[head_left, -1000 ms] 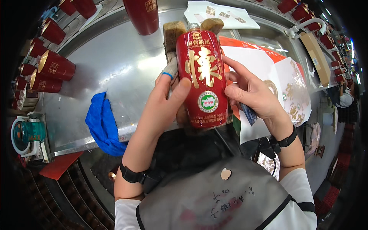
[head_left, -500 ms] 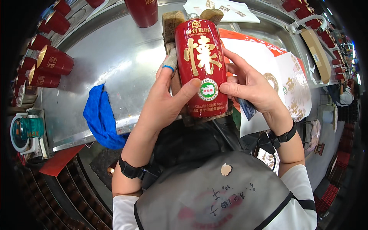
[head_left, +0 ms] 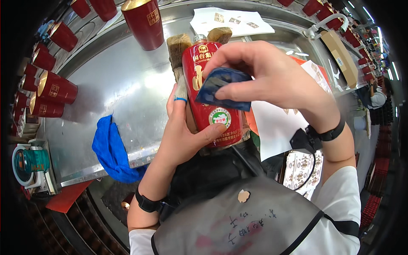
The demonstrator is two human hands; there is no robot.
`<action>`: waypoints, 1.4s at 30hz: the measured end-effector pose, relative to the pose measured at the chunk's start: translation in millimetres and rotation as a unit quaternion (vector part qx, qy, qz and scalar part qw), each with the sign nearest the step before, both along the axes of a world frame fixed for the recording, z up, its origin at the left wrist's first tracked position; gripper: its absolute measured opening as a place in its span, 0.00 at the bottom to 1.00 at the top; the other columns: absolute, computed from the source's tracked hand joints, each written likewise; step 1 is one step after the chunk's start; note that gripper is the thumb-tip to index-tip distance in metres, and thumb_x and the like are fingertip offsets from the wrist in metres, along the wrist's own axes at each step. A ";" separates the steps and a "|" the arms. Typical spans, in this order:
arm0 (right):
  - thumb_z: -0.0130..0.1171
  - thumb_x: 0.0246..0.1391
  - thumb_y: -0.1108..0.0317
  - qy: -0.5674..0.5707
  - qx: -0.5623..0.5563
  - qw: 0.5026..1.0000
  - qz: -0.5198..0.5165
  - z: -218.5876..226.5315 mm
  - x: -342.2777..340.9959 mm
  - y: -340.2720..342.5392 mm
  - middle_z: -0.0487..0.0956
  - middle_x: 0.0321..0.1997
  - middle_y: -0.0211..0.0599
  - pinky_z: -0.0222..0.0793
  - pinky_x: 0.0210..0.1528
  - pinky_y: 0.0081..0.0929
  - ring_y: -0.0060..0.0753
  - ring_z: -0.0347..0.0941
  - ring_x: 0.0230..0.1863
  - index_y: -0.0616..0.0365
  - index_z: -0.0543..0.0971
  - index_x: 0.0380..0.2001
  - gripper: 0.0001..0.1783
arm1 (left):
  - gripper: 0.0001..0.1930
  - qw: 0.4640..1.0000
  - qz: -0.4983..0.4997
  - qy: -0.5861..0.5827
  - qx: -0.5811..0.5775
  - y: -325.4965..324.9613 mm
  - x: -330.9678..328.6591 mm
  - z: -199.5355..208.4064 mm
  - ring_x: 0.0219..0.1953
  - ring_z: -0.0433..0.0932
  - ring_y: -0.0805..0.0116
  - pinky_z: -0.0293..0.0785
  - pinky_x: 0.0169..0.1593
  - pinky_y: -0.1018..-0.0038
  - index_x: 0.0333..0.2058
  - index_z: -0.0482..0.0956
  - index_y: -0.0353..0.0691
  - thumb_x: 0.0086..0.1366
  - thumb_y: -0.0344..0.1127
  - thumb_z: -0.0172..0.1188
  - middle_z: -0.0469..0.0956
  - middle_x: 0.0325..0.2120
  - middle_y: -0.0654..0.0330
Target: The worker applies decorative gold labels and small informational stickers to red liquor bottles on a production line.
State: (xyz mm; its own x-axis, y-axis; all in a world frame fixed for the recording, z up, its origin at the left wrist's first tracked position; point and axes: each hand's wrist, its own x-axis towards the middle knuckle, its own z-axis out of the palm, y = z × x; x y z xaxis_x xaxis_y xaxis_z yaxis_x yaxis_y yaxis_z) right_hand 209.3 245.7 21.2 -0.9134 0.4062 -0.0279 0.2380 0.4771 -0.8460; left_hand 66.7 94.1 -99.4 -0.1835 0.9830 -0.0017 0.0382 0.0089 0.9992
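A glossy red bottle [head_left: 203,114] with gold characters lies tilted back on a wooden rest [head_left: 178,49], its clear stopper toward the far side. My left hand [head_left: 180,134] grips its left side, thumb beside the round green-and-white label [head_left: 219,114]; a pale finger cover with a blue edge is on one finger. Over the bottle's front, my right hand [head_left: 263,76] pinches a dark blue flat scraper [head_left: 225,87] between thumb and fingers. The scraper hides part of the large gold character. Whether it presses on the bottle cannot be made out.
A blue cloth [head_left: 112,146] hangs over the metal table's [head_left: 123,85] near edge. Red cups with gold rims [head_left: 57,87] stand left and at the back. White label sheets [head_left: 231,22] lie behind the bottle and to its right [head_left: 276,127]. A teal tape roll [head_left: 34,160] sits far left.
My right hand has left the bottle's right side and come up over its front, bringing the blue scraper across the gold character. My left hand still grips the bottle.
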 end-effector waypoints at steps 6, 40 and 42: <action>0.67 0.51 0.66 -0.018 0.204 0.976 -0.073 23.4 -13.4 30.2 0.83 0.37 0.36 0.76 0.44 0.22 0.22 0.79 0.37 0.63 0.81 0.42 0.16 | 0.52 1.000 -0.002 0.019 -0.004 3.4 3.2 -2.7 0.70 0.42 0.46 0.48 0.69 0.58 0.65 0.52 0.34 0.49 0.46 0.75 0.46 0.67 0.39; 0.68 0.51 0.75 0.045 -0.218 0.944 -0.243 -41.8 85.9 -68.7 0.80 0.32 0.26 0.71 0.35 0.13 0.13 0.75 0.33 0.61 0.79 0.37 0.10 | 0.69 0.984 -0.013 0.174 0.029 -12.1 5.5 -11.1 0.72 0.38 0.42 0.49 0.70 0.56 0.68 0.47 0.37 0.31 0.46 0.84 0.38 0.69 0.37; 0.67 0.52 0.75 0.061 -0.255 0.928 -0.265 -40.6 95.0 -72.9 0.80 0.32 0.25 0.70 0.35 0.12 0.12 0.74 0.32 0.61 0.78 0.38 0.10 | 0.68 0.984 0.025 0.173 0.031 -10.7 9.6 -9.1 0.72 0.39 0.41 0.51 0.70 0.56 0.68 0.47 0.37 0.31 0.44 0.85 0.38 0.68 0.37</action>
